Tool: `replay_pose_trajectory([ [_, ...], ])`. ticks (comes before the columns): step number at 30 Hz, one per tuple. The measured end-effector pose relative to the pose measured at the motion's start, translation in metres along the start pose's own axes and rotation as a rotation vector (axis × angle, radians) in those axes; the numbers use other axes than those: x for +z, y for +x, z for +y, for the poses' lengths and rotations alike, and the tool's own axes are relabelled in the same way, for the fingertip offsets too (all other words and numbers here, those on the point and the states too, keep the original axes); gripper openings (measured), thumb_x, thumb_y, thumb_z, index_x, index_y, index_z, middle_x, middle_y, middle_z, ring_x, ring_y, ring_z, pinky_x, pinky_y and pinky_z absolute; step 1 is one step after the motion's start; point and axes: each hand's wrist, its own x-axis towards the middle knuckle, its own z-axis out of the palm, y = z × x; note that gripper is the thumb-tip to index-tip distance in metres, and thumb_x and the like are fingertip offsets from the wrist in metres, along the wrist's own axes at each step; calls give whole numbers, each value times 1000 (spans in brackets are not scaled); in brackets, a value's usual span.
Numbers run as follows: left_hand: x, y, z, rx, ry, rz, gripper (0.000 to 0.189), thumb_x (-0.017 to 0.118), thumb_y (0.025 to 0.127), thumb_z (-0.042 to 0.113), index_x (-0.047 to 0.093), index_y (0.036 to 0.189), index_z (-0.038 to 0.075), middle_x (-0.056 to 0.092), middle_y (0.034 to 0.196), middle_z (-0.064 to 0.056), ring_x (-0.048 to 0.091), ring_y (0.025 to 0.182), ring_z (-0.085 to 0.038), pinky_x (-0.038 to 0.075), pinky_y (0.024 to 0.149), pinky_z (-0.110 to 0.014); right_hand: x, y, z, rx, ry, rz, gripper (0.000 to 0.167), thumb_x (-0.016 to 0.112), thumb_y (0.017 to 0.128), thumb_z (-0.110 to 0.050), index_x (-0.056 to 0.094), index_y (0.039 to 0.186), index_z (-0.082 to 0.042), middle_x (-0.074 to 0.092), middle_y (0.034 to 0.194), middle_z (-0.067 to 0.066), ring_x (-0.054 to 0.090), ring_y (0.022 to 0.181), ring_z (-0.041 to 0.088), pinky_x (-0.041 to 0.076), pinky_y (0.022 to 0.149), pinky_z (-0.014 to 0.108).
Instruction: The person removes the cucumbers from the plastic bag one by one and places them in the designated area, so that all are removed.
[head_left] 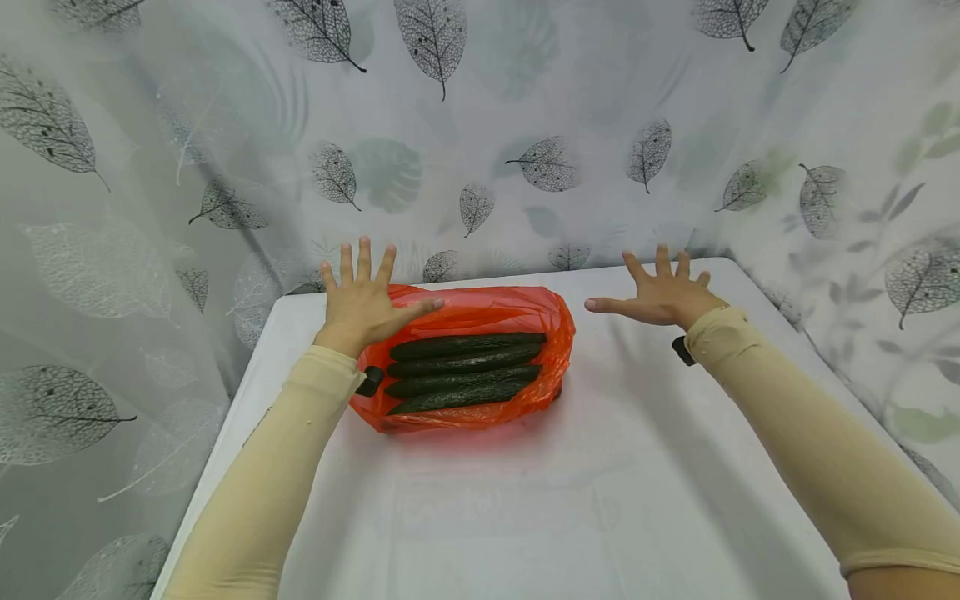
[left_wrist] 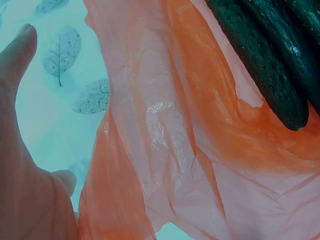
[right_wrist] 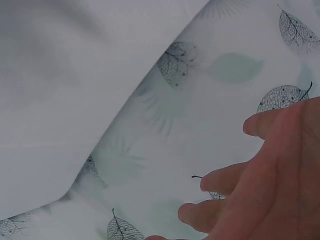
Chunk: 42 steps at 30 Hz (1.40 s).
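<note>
The left hand (head_left: 358, 310) and right hand (head_left: 666, 297) are hovering, splayed wide. The head view is showing four cucumbers (head_left: 465, 364) lying in one bag (head_left: 480, 308) on the table (head_left: 637, 500); the left wrist view is catching only three.

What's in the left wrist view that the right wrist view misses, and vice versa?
Left wrist only: the left hand at the frame's left side, the crinkled red-orange plastic bag, and parts of the dark green cucumbers at upper right.

Right wrist only: the right hand with fingers apart, holding nothing, plus the edge and a corner of the white table.

Both: leaf-print fabric in the background, and part of one hand.
</note>
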Motion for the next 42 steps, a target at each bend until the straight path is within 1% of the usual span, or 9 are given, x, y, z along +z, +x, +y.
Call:
replay_pose_trajectory([
  [8,-1,1,3,-6,22,-13,119,25,76,96,-9,161,20,-23,163,-17,-21,148,-42,-10,112,-70,6,0,5,2,-8,12,122,42,79,-89,-1,162,-10,-12,156,42,-11,138,68,-1,98,86],
  [13,-7,-1,3,-7,5,13,117,27,78,94,-8,161,19,-23,163,-17,-23,148,-41,-11,112,-69,6,1,2,-20,-10,61,125,45,78,-88,-4,162,-9,-12,157,40,-10,138,67,-2,99,85],
  [20,-15,-9,0,-18,-10,51,121,25,74,97,-9,161,21,-23,164,-15,-22,149,-38,-12,113,-68,12,4,-17,-85,5,164,129,49,75,-90,-8,162,-14,-13,161,33,-12,143,60,-3,104,81],
  [25,-16,-18,-9,-47,-55,107,125,30,72,98,-4,163,18,-15,166,-16,-13,151,-39,-7,115,-66,12,2,-42,-166,34,242,124,50,78,-86,-7,162,-15,-6,164,29,-9,147,55,0,108,77],
  [29,-12,-28,-20,-69,-156,180,128,41,74,94,4,163,10,-3,167,-19,-1,152,-41,-1,117,-64,14,1,-66,-239,62,317,118,48,83,-84,-1,163,-12,3,165,27,-2,149,52,6,112,72],
  [33,-4,-38,-29,-120,-334,264,127,55,76,86,9,161,3,11,167,-17,16,150,-41,13,118,-60,20,0,-90,-314,118,350,114,50,85,-79,6,163,-8,9,165,24,11,148,49,15,114,67],
  [37,9,-51,-35,-211,-505,361,115,60,81,76,14,163,10,26,164,-12,37,141,-44,30,112,-60,24,-4,-113,-376,205,315,106,51,90,-73,12,162,-6,16,163,24,27,145,45,27,113,62],
  [40,20,-60,-38,-247,-643,453,105,65,85,65,15,163,15,31,162,-4,39,142,-35,32,112,-56,26,-7,-129,-403,274,253,99,51,93,-68,16,161,-5,22,161,23,37,140,43,32,113,58],
  [42,27,-67,-40,-245,-752,517,103,70,86,57,15,163,16,29,163,3,36,145,-25,30,115,-50,26,-7,-138,-411,330,203,95,51,94,-67,20,160,-5,26,160,20,41,138,39,34,113,54],
])
